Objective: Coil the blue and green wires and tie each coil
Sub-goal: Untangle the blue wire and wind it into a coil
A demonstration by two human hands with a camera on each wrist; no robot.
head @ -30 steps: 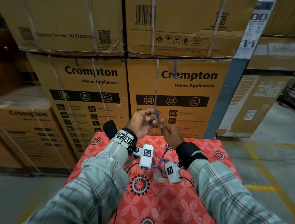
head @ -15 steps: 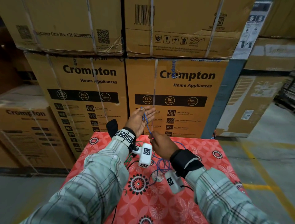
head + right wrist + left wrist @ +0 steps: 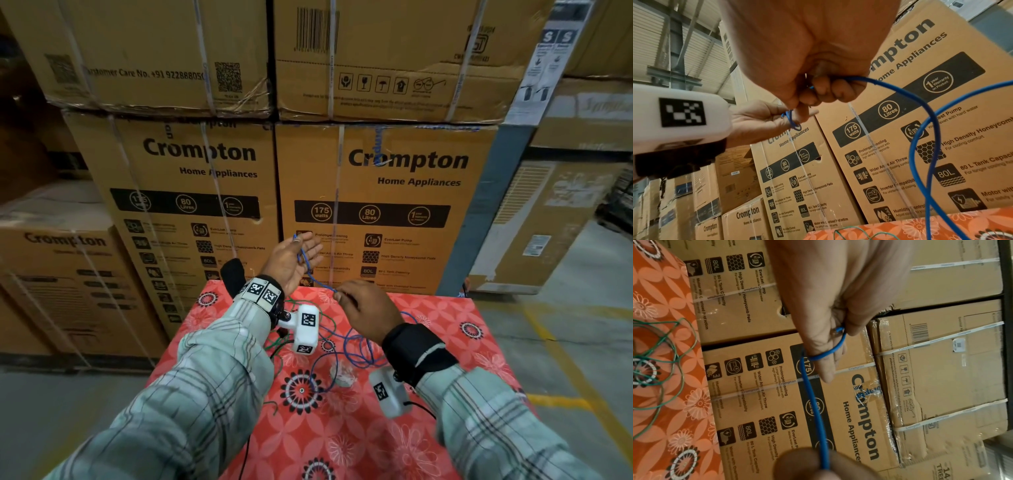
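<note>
My left hand [image 3: 291, 258] is raised palm up in front of the boxes, its fingers nearly straight. Its thumb pins the end of the blue wire [image 3: 317, 281], which loops once round a finger [image 3: 824, 368]. A short stretch of this wire runs taut down to my right hand [image 3: 363, 308], which pinches it in curled fingers [image 3: 826, 92] just above the table's far edge. The rest of the blue wire [image 3: 920, 146] hangs from the right hand and lies in loose loops on the red floral tablecloth [image 3: 342, 442]. The green wire [image 3: 274, 342] lies tangled on the cloth under my left wrist.
Stacked Crompton cardboard boxes [image 3: 387, 192] form a wall right behind the table. A small pale roll [image 3: 342, 374] lies on the cloth between my forearms. White wrist cameras [image 3: 306, 329] hang under both wrists. Grey concrete floor [image 3: 565, 308] surrounds the table.
My left hand has uncurled from round the wire to nearly straight fingers. My right hand has dropped down and to the right, drawing the blue wire out taut.
</note>
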